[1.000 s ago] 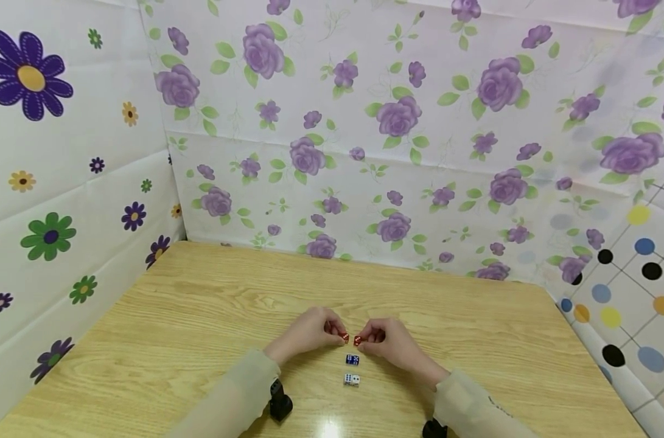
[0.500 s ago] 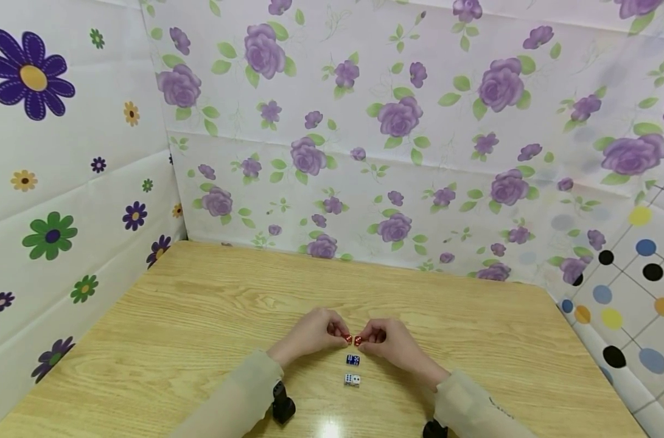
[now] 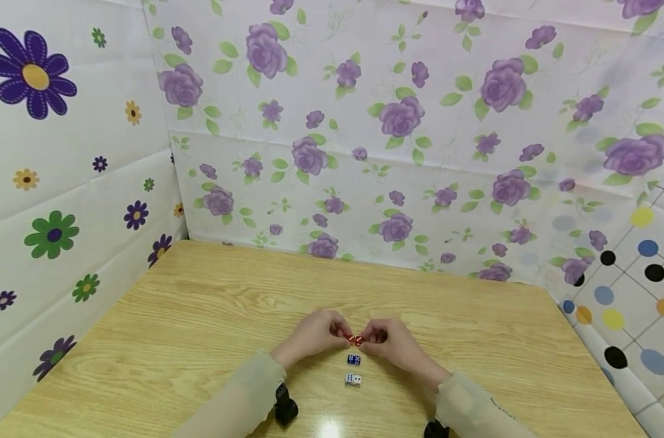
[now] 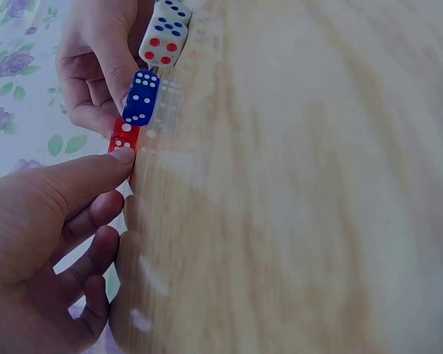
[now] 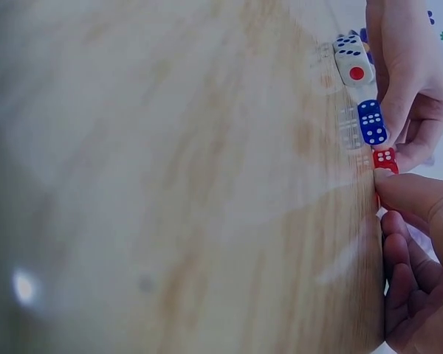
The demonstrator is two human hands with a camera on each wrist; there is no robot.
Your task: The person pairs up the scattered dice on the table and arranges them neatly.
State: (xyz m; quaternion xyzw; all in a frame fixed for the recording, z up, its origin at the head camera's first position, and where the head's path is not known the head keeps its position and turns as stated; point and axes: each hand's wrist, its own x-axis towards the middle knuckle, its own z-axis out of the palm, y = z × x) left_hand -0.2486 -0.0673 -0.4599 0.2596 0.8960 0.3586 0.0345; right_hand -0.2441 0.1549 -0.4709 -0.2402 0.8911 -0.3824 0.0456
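My left hand pinches a red die between thumb and fingers. My right hand pinches a second red die, and in the head view the two dice stand side by side, close or touching. Just nearer to me lies a pair of blue dice set against each other. Closer still sits a pair of white dice. Both wrist views show the blue dice and white dice in line with the red ones; my fingertips partly hide the red dice.
The wooden table carries the dice. A purple-rose cloth hangs behind it, with a flower-print cloth on the left and a dotted cloth on the right. Black wrist devices sit below the cuffs.
My left hand has slid right with its red die, narrowing the gap until it meets or nearly meets the other red die. My right hand has stayed nearly still.
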